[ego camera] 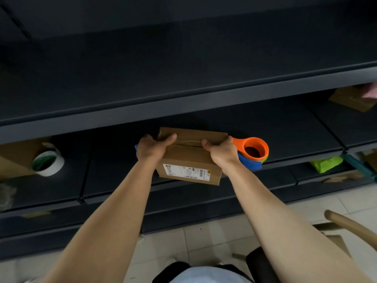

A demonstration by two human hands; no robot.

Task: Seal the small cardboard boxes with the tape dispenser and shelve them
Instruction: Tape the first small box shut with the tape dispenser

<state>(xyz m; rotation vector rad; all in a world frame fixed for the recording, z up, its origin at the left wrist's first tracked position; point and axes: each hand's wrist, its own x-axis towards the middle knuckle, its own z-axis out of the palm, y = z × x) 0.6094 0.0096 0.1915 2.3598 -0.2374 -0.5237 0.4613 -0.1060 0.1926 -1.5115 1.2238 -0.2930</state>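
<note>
A small brown cardboard box [189,158] with a white shipping label on its near side sits at the front edge of a dark shelf [285,127]. My left hand [152,148] grips its left top corner, thumb across the flap seam. My right hand [221,153] grips the right top corner, thumb on the same seam. Both top flaps are pressed down, with a pale strip along the seam. An orange, blue and green tape dispenser [254,153] lies on the shelf right beside my right hand, partly hidden by it.
A white roll of tape [49,162] leans against an open cardboard box [18,154] at the shelf's left. Another box [350,99] sits far right on the shelf. A green packet [326,163] lies lower right. A wooden chair back [350,225] stands at my right over the tiled floor.
</note>
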